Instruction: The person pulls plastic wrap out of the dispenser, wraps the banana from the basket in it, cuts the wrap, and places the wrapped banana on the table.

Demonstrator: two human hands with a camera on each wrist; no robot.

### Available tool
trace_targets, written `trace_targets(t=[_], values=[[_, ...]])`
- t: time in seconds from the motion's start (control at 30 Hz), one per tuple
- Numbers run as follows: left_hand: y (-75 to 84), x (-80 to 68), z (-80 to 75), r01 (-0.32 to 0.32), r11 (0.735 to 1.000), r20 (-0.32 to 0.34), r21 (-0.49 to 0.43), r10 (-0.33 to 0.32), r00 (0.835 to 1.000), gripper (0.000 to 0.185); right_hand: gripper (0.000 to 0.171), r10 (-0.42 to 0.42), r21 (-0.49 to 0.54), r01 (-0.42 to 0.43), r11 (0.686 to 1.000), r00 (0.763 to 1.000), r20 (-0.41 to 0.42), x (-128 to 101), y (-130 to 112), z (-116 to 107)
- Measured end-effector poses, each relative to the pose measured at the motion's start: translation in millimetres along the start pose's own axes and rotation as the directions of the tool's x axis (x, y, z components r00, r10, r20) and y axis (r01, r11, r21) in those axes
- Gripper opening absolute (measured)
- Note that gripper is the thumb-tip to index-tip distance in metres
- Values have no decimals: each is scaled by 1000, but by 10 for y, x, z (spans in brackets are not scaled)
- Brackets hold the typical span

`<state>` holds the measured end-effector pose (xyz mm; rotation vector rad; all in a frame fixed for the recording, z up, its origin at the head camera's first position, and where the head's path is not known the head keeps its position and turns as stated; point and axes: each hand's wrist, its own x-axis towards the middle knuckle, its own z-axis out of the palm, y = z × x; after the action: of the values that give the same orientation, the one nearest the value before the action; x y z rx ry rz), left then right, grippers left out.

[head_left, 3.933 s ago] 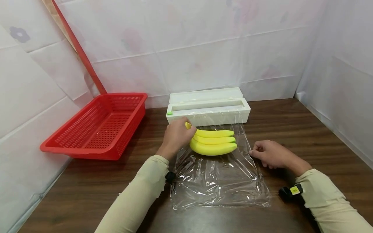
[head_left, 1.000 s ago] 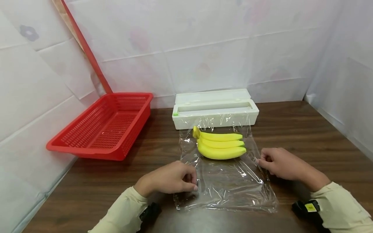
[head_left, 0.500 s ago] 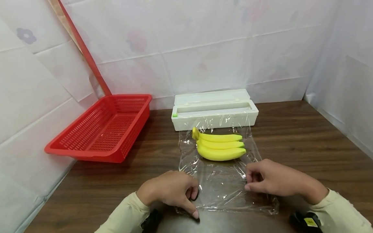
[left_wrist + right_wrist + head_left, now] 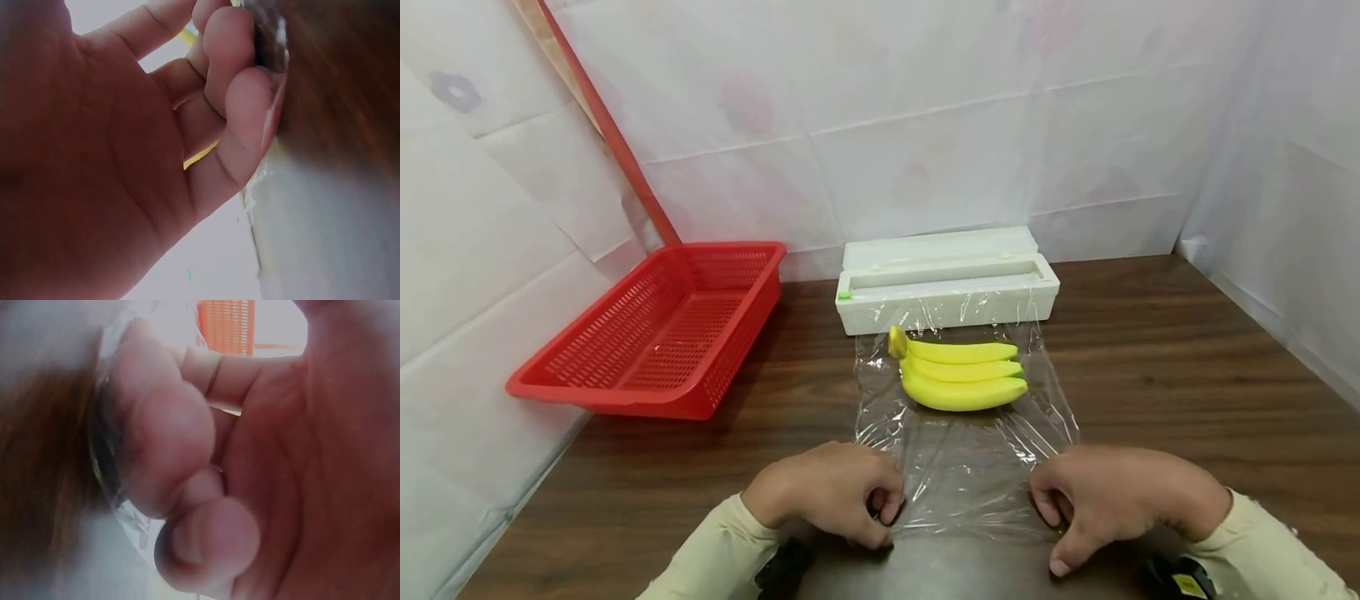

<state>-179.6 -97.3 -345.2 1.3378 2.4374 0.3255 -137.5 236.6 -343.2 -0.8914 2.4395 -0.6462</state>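
Note:
A sheet of clear cling film (image 4: 955, 475) stretches over the table from a white cling film box (image 4: 947, 304). On the film lies a bunch of yellow bananas (image 4: 962, 379), stem to the left. My left hand (image 4: 831, 492) is at the film's near left corner, thumb drawn in against the fingers at its edge. In the left wrist view, film shows behind the curled fingertips (image 4: 247, 100). My right hand (image 4: 1123, 496) is over the near right corner, fingers bent down onto the film and thumb held apart. Film shows behind the fingertips (image 4: 175, 437) in the right wrist view.
A red plastic basket (image 4: 658, 333) stands at the left by the wall. The box's lid (image 4: 940, 247) is raised at the back, and a small green piece (image 4: 845, 295) sits at its left end. White sheeting (image 4: 925, 125) covers the walls round the wooden table (image 4: 1150, 350).
Earlier my left hand let go of the banana stem and came to the near left corner. My right hand slid from the film's right side to its near right corner. My left thumb drew in.

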Motion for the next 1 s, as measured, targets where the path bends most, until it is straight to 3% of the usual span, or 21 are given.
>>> trace_targets(t=[0.2, 0.4, 0.47, 0.53, 0.6, 0.7, 0.8, 0.9, 0.93, 1.0], values=[[-57, -23, -33, -27, 991, -4, -127, 27, 1000, 20, 30, 35, -44, -35, 998, 999, -13, 20, -22, -8], [-152, -17, -12, -57, 933, -10, -355, 57, 998, 20, 25, -51, 3, 51, 999, 997, -51, -15, 33, -96], [-189, 2, -23, -96, 930, -89, -356, 68, 994, 19, 24, -104, 40, 109, 993, 989, -107, -30, 66, -153], [-212, 26, -46, -121, 942, -220, -313, 52, 974, 16, 22, -123, 79, 139, 987, 977, -177, -30, 99, -206], [-222, 50, -65, -115, 959, -371, -259, 11, 928, 13, 18, -136, 72, 160, 984, 953, -269, -13, 133, -235], [-215, 74, -80, -67, 982, -568, -178, -47, 822, 7, 15, -114, 42, 143, 989, 907, -406, 32, 162, -236], [-205, 75, -82, -27, 994, -705, -109, -58, 707, 6, 17, -127, -42, 125, 991, 821, -556, 87, 173, -212], [-197, 77, -85, 2, 999, -802, -48, -40, 596, 6, 20, -177, -162, 90, 983, 713, -678, 140, 163, -188], [-195, 80, -87, 7, 999, -824, -41, -38, 566, 6, 20, -195, -200, 71, 977, 674, -712, 153, 157, -183], [-186, 92, -89, 22, 999, -848, -49, -53, 527, 6, 17, -204, -236, 30, 971, 618, -759, 164, 139, -174]])
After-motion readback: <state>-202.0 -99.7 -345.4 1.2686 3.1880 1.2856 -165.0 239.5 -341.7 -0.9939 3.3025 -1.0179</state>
